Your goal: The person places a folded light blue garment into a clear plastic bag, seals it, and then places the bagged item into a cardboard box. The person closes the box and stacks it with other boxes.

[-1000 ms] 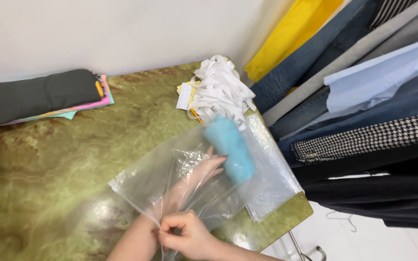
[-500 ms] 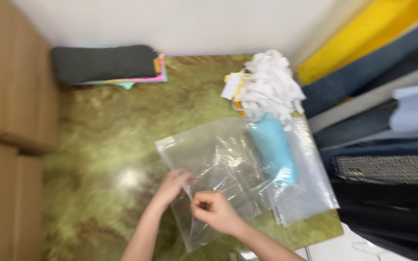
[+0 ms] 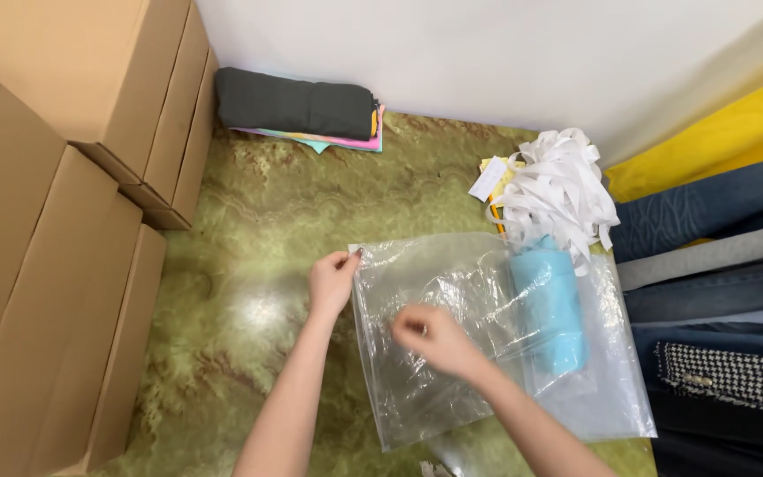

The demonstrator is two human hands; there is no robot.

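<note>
A clear plastic bag [image 3: 439, 291] lies flat on the green marbled table [image 3: 249, 230]. My left hand [image 3: 333, 281] pinches the bag's upper left corner between thumb and fingers. Just to its right, my right hand [image 3: 434, 340] rests on top of the bag, fingers curled and pinching the film. A rolled light blue cloth [image 3: 551, 309] lies at the bag's right side, on or under more clear bags [image 3: 615, 389]; I cannot tell which.
Cardboard boxes [image 3: 55, 221] are stacked along the left. A dark folded cloth on coloured sheets [image 3: 298, 106] lies at the back by the white wall. A heap of white strips [image 3: 558, 190] sits at the back right. Hanging garments [image 3: 717, 283] line the right edge.
The view has swung left, bringing the boxes into sight. My left hand moved from the bag's lower edge to its upper left corner, and the bag now lies spread flatter.
</note>
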